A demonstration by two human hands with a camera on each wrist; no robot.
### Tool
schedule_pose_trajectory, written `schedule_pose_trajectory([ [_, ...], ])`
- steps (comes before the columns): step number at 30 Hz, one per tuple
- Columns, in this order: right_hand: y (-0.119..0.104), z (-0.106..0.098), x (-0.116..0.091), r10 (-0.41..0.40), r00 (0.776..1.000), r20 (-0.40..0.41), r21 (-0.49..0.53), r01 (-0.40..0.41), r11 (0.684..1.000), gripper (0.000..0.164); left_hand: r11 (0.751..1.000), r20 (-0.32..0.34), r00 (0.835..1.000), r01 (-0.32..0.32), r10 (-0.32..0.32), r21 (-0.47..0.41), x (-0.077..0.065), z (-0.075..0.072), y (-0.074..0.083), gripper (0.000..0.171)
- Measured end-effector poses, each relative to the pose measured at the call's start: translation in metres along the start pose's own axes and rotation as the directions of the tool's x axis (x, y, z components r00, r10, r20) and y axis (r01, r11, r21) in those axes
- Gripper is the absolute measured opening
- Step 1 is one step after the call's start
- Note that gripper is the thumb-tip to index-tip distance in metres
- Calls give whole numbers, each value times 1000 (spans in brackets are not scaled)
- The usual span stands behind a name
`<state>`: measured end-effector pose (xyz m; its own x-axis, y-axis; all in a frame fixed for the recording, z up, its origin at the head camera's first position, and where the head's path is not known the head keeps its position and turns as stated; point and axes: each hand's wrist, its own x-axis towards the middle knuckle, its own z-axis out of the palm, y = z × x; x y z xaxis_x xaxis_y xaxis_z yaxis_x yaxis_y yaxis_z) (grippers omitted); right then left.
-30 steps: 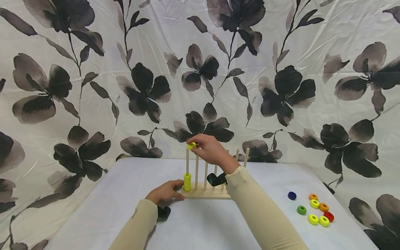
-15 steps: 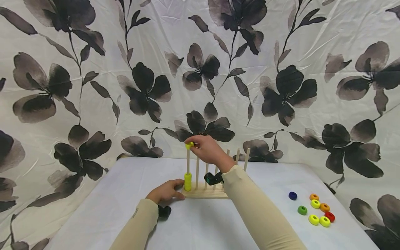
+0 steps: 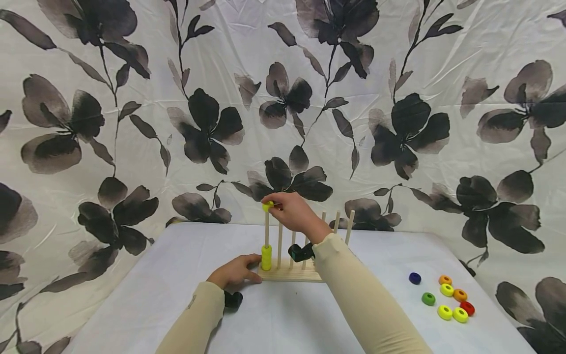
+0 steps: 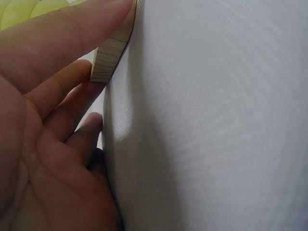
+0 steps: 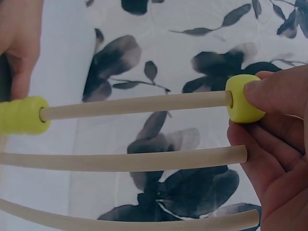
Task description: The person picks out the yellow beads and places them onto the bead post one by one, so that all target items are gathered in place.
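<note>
My right hand [image 3: 292, 211] pinches a yellow bead [image 5: 239, 108] between thumb and fingers at the top of the leftmost peg. In the right wrist view the peg's tip enters the bead's hole. Lower on that same peg [image 5: 130, 104] sits a stack of yellow beads [image 3: 266, 258], down against the wooden base [image 3: 292, 276]. At the base's left end, my left hand [image 3: 236, 271] grips it with thumb in front and fingers behind; the left wrist view shows the thumb [image 4: 72, 36] over the wood's edge.
More bare pegs [image 3: 349, 228] rise from the base to the right, partly behind my right forearm. Loose beads lie on the white table at the right: a blue one [image 3: 414, 278], a green one [image 3: 428, 299], a red one [image 3: 467, 308], plus several yellow and orange. A floral cloth [image 3: 283, 147] hangs behind.
My right hand has moved slightly left, bringing the yellow bead from beside the leftmost peg's top onto its tip. My left hand has stayed at the base.
</note>
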<state>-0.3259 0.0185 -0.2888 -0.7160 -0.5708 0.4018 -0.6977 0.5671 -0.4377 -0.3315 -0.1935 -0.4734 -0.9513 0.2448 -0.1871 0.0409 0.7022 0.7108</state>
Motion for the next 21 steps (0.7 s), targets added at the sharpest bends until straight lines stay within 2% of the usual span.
schedule_pose_trajectory([
  [21, 1, 3, -1, 12, 1000, 0, -16, -12, 1000, 27, 1000, 2, 1000, 0, 0, 2, 0, 0, -1, 77],
])
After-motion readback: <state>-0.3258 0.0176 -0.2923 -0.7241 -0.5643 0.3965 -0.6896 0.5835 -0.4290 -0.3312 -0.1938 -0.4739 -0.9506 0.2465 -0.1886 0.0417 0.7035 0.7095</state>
